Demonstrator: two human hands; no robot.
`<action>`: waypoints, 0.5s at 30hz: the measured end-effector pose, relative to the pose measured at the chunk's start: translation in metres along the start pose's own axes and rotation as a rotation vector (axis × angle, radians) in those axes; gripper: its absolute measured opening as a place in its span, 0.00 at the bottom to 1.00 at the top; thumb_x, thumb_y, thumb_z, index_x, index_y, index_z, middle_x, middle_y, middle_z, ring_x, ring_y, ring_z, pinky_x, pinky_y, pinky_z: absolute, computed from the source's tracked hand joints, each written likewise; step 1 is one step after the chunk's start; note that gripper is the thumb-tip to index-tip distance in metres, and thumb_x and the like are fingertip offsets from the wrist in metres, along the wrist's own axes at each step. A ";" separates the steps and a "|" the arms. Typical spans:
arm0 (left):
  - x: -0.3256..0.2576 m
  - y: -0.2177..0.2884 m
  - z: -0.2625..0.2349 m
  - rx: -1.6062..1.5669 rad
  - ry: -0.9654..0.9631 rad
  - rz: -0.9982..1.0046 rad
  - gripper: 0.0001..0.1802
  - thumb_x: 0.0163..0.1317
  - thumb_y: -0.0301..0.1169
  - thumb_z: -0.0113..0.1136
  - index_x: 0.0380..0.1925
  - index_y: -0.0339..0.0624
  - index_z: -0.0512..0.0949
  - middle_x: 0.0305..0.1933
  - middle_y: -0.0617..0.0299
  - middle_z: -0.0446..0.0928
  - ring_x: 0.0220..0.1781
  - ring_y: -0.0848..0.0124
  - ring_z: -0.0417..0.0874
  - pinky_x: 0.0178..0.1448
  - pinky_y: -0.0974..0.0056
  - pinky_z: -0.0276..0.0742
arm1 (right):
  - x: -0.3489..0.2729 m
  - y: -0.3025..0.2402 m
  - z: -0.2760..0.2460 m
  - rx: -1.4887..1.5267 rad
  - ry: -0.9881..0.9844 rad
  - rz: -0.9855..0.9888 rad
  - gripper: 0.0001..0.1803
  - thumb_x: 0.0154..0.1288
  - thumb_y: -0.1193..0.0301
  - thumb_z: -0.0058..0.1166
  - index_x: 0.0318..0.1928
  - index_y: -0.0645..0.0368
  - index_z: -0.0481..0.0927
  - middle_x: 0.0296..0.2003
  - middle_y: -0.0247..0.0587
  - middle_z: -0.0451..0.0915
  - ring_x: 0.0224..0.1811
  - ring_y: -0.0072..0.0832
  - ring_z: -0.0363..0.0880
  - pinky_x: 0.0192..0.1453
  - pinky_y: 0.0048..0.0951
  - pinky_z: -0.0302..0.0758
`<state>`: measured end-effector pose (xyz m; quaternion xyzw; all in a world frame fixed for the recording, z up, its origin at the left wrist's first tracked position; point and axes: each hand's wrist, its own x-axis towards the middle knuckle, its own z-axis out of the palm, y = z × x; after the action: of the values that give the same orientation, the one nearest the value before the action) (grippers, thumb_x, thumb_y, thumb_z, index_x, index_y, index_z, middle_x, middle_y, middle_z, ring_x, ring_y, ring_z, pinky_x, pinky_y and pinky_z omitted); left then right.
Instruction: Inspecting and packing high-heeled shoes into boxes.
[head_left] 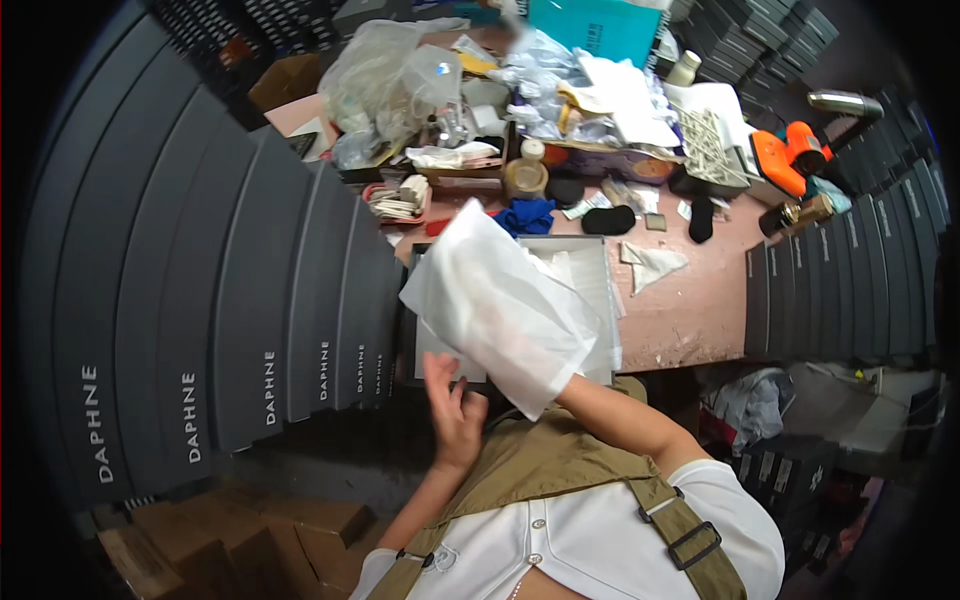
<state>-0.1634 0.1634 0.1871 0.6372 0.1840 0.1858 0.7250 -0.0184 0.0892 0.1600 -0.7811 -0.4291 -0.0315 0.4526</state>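
A white translucent bag (470, 270) covers my right hand (495, 315), which shows only faintly through it. I cannot make out what those fingers do, and the bag is partly blurred. To the left of the bag's lower end, my left hand (457, 415) has its fingers apart and holds nothing. Beneath the bag lies an open grey shoebox (608, 262) with white paper inside, largely hidden by the bag.
Dark shoeboxes stand in rows at the left (250, 290) and right (840, 280). Behind the workspace are plastic bags (370, 80), a jar (526, 172), black pads (608, 220), a white cloth (652, 264) and an orange tool (778, 163) on the pink table (690, 315).
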 end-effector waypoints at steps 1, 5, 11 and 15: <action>0.011 -0.021 -0.014 -0.259 0.065 -0.237 0.50 0.64 0.44 0.59 0.72 0.42 0.36 0.70 0.50 0.54 0.70 0.59 0.57 0.67 0.52 0.58 | -0.001 -0.003 0.004 -0.006 0.008 -0.009 0.18 0.56 0.68 0.58 0.48 0.61 0.76 0.45 0.49 0.77 0.51 0.45 0.75 0.54 0.41 0.72; 0.068 -0.084 -0.030 -0.542 0.119 -0.436 0.40 0.67 0.34 0.57 0.72 0.44 0.46 0.68 0.54 0.61 0.67 0.61 0.64 0.66 0.58 0.64 | -0.024 -0.024 -0.004 -0.087 -0.192 -0.128 0.17 0.56 0.69 0.57 0.46 0.61 0.77 0.45 0.49 0.77 0.52 0.46 0.74 0.54 0.42 0.72; 0.082 -0.135 -0.069 0.812 0.233 -0.206 0.40 0.62 0.30 0.60 0.70 0.40 0.51 0.67 0.43 0.61 0.68 0.54 0.64 0.69 0.57 0.61 | -0.054 -0.006 -0.111 -0.290 -0.161 0.366 0.27 0.55 0.67 0.64 0.55 0.56 0.72 0.58 0.63 0.67 0.56 0.54 0.71 0.55 0.43 0.73; 0.080 -0.050 -0.010 0.574 -0.285 0.072 0.34 0.58 0.31 0.62 0.65 0.38 0.63 0.66 0.43 0.61 0.70 0.51 0.59 0.72 0.55 0.55 | -0.104 0.075 -0.086 -0.051 -0.134 0.545 0.27 0.51 0.64 0.68 0.51 0.60 0.74 0.60 0.65 0.65 0.51 0.56 0.75 0.55 0.40 0.73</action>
<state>-0.0981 0.2065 0.1336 0.8412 0.1031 0.0607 0.5273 -0.0024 -0.0576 0.1140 -0.8791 -0.2312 0.1324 0.3952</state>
